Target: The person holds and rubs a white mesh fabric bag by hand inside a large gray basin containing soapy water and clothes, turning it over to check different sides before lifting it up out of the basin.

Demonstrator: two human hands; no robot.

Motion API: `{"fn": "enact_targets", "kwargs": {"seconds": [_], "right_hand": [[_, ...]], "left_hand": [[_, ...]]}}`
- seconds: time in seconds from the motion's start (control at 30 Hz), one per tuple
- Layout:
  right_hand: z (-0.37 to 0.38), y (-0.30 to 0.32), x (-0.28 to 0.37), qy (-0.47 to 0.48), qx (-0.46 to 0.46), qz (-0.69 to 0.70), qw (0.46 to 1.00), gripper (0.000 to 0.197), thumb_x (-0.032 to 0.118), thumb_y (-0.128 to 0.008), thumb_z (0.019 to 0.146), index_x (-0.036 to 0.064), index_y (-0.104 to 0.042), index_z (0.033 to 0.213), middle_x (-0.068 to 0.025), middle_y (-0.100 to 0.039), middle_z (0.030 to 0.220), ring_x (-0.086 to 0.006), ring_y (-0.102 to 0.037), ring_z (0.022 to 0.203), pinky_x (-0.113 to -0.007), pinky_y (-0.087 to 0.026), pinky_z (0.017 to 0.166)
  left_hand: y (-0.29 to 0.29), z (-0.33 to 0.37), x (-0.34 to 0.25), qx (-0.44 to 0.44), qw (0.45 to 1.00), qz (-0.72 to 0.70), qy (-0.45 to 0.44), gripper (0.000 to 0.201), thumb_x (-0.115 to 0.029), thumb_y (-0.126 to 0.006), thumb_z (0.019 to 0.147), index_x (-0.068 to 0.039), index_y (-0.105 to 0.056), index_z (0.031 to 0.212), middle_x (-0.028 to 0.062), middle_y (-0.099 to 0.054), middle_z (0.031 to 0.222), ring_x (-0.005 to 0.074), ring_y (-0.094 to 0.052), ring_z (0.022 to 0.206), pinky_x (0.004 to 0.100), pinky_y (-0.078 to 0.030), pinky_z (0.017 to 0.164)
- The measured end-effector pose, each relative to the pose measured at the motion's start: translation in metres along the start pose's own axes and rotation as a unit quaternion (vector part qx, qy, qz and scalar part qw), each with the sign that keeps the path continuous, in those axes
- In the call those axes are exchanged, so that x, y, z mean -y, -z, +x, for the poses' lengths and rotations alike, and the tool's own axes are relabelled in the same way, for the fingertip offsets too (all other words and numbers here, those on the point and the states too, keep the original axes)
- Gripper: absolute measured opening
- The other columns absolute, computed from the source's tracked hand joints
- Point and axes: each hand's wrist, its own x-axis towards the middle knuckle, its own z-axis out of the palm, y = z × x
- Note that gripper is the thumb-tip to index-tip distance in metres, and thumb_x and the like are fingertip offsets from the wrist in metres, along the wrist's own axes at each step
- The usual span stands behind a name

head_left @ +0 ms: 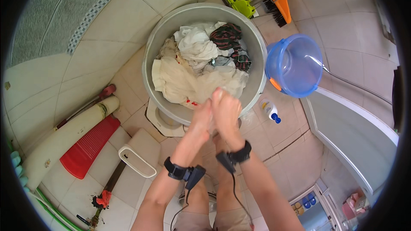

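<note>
A large grey metal basin (pixel 152 45) holds a heap of laundry. At its near edge, my left hand (pixel 201 117) and my right hand (pixel 227 109) press together, fingers closed on a thin white cloth (pixel 220 81). That cloth trails from my hands into the heap; the part inside my grip is mostly hidden. Cream cloth with red spots (pixel 169 81) lies at the basin's left. Behind it are a bunched white garment (pixel 197 45) and a dark striped garment (pixel 226 37). Each wrist wears a black strap with a cabled device.
A blue bucket (pixel 295 70) touches the basin's right side, and a white bottle with a blue cap (pixel 269 109) is near it. A squeeze mop (pixel 242 4) and orange brush (pixel 280 6) stand behind. A red dustpan (pixel 92 147) and white bin (pixel 141 152) are left.
</note>
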Motion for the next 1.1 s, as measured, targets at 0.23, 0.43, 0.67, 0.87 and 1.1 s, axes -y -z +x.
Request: {"fn": "enact_targets", "kwargs": {"seconds": [0.23,0.43,0.67,0.87,1.1], "right_hand": [[-0.036,0.0,0.007,0.087,-0.036,0.053,0.994,0.033,0.026,-0.052,0.087,0.0022,-0.061,0.066,-0.0234,-0.053,0.054,-0.0414,-0.054,0.048,-0.045,-0.043,0.047],[0.022,0.01,-0.057,-0.131,0.122,0.484,0.857,0.028,0.028,-0.043,0.096,0.0049,-0.059,0.093,-0.0071,-0.063,0.083,-0.0192,-0.063,0.076,-0.034,-0.047,0.047],[0.015,0.078,-0.047,-0.189,0.205,0.649,0.708,0.041,0.026,-0.036,0.099,-0.0001,-0.037,0.129,-0.0138,-0.053,0.12,-0.0219,-0.059,0.104,-0.033,-0.056,0.078],[-0.003,0.087,-0.045,-0.16,0.164,0.664,0.712,0.039,0.024,-0.037,0.099,0.0014,-0.036,0.13,-0.0132,-0.048,0.126,-0.0216,-0.052,0.113,-0.035,-0.048,0.091],[-0.029,0.14,-0.014,-0.085,0.095,0.629,0.767,0.054,0.017,-0.048,0.093,0.0024,-0.024,0.139,-0.0143,-0.041,0.133,-0.0248,-0.043,0.122,-0.037,-0.036,0.1]], "left_hand": [[0.011,0.003,-0.012,0.046,0.999,-0.022,0.011,0.022,-0.027,-0.05,0.092,-0.006,-0.055,0.089,0.0012,-0.057,0.08,0.0119,-0.054,0.07,0.0287,-0.046,0.063],[0.024,-0.018,-0.049,0.184,0.96,0.199,-0.066,0.029,-0.03,-0.062,0.086,-0.003,-0.058,0.096,0.0013,-0.059,0.085,0.0079,-0.055,0.073,0.022,-0.045,0.062],[0.055,-0.013,-0.087,0.243,0.835,0.442,-0.219,0.028,-0.027,-0.065,0.085,-0.002,-0.058,0.093,-0.0014,-0.057,0.078,0.0039,-0.051,0.068,0.0192,-0.042,0.059],[0.052,-0.023,-0.099,0.202,0.865,0.382,-0.256,0.027,-0.03,-0.053,0.093,-0.005,-0.054,0.083,-0.0049,-0.051,0.067,-0.0003,-0.043,0.062,0.0169,-0.034,0.052],[0.032,-0.079,-0.103,0.262,0.865,0.337,-0.265,0.026,-0.029,-0.043,0.098,-0.008,-0.046,0.083,-0.008,-0.04,0.065,-0.0012,-0.035,0.057,0.0158,-0.029,0.051]]}}
